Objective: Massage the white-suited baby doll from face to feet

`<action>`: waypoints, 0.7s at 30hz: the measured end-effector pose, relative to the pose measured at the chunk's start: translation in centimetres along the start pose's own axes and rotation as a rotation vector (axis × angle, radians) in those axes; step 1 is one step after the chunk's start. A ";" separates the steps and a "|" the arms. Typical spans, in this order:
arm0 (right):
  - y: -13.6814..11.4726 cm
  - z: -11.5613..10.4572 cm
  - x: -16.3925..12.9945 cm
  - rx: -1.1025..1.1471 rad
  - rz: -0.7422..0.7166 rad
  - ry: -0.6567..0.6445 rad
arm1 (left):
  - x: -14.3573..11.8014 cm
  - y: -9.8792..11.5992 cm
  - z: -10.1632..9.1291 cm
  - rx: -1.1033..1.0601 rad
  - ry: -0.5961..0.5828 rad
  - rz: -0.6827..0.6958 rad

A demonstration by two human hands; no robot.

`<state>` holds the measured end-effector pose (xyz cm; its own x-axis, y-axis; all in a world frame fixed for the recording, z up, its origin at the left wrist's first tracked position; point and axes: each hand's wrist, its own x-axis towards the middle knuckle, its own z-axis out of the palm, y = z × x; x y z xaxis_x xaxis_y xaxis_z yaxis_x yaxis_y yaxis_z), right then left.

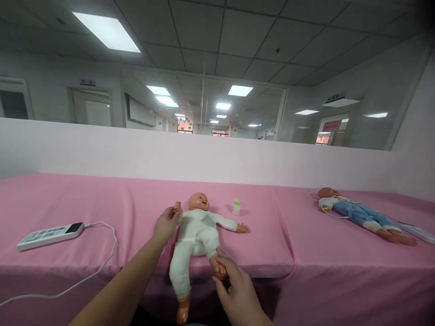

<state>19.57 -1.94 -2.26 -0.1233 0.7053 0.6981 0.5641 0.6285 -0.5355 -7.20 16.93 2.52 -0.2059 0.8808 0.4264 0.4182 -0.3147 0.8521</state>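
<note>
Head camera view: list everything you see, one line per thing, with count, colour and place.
doll in white suit: 1, white clothes, front edge of the table at the middle, legs hanging over the edge
doll in blue clothes: 1, blue and white, lying on the table at the right
small bottle: 1, white with green cap, upright just right of the white doll's head
power strip: 1, white, on the table at the left
cable: 1, white, runs from the power strip over the table's front edge
table cover: 1, pink, over the whole table
left hand: 1, holds the white doll's hand
right hand: 1, holds the white doll's foot
</note>
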 end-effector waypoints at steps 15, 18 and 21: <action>1.9 1.5 -2.6 0.027 -0.027 0.048 | 0.2 -1.8 -1.6 -0.168 0.144 -0.136; 0.1 0.2 0.0 0.010 -0.022 0.059 | 0.1 1.0 -0.4 0.076 0.032 -0.009; -0.5 -0.2 2.7 0.023 -0.022 0.062 | -0.1 3.6 1.3 0.328 -0.081 0.165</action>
<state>19.13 -0.42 0.02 -0.0844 0.6703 0.7373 0.5427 0.6515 -0.5301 -4.51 16.15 5.10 -0.0468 0.8568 0.5135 0.7040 -0.3364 0.6255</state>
